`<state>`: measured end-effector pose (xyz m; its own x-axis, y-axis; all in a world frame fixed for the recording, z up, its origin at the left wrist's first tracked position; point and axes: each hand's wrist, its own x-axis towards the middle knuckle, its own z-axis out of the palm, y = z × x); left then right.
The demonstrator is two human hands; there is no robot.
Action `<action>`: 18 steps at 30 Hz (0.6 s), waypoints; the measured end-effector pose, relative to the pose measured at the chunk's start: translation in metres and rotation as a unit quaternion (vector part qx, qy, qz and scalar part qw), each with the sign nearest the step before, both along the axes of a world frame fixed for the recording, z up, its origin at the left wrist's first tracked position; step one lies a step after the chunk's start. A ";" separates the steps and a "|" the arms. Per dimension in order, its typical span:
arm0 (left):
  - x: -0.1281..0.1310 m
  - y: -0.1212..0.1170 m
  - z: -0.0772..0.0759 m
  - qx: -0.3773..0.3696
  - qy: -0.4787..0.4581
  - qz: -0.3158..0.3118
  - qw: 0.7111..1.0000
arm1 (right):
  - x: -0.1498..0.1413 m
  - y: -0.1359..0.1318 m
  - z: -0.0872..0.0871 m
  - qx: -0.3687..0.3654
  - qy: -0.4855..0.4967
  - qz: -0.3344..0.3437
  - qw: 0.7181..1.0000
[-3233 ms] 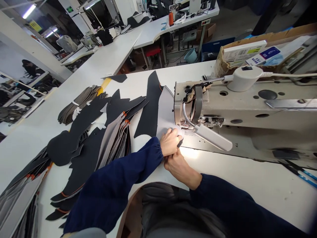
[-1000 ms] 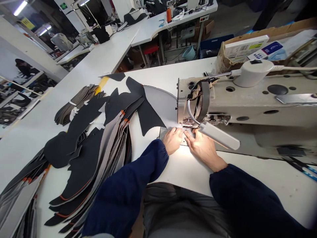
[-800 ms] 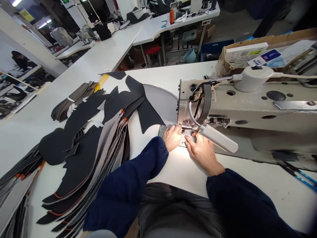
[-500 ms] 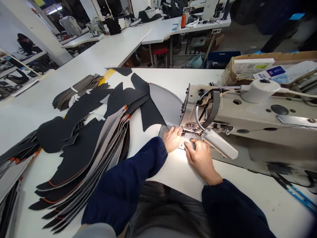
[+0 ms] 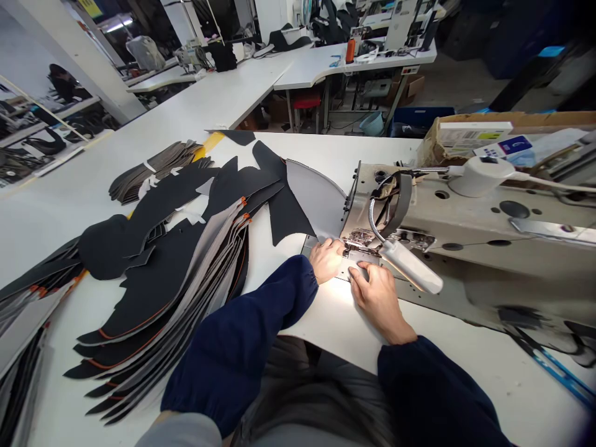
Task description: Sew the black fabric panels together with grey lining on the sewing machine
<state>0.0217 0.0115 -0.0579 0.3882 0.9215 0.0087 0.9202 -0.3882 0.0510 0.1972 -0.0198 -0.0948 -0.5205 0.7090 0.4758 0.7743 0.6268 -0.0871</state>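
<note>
The gray panel (image 5: pixel 317 202) lies flat on the counter (image 5: pixel 335 323), left of the sewing machine's (image 5: pixel 470 217) head, its curved far edge running up to the machine and its near end narrowing toward the needle area. A black fabric piece (image 5: pixel 289 208) adjoins its left side, with a small orange mark at the top where the two meet.

The left hand (image 5: pixel 327 259) rests on the panel's near end, just beside the presser area, its fingers bent and bunched; whether they pinch the cloth or only press it, I cannot tell. The right hand (image 5: pixel 378 299) is palm down at the metal plate (image 5: pixel 358 257), thumb and index finger parted, the tips touching down near the needle area. A small white lamp (image 5: pixel 412 267) on a bendy metal neck hangs above this hand and lights the plate.

To the left, black pieces (image 5: pixel 149 273) overlap a fanned stack of gray and black layers (image 5: pixel 209 279) with orange edges. Farther off lie a tied gray-brown bundle (image 5: pixel 158 167) and a yellow strip (image 5: pixel 212 144). Behind the machine stands an open cardboard box (image 5: pixel 431 146) holding packets; a blue-handled tool (image 5: pixel 559 372) lies at the right. A person (image 5: pixel 63 84) shows in the far left background.
</note>
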 end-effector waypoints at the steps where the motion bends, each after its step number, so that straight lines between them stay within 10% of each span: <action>1: 0.000 0.000 0.000 0.001 -0.002 -0.001 1.000 | 0.000 0.000 0.000 0.000 0.001 0.000 1.000; 18: -0.010 0.008 -0.002 0.003 -0.013 -0.020 1.000 | 0.000 -0.001 -0.003 -0.011 0.012 0.003 1.000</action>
<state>0.0119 0.0199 -0.0600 0.4250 0.9049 0.0241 0.9020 -0.4256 0.0726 0.1967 -0.0203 -0.0976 -0.5130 0.7167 0.4725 0.7684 0.6287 -0.1195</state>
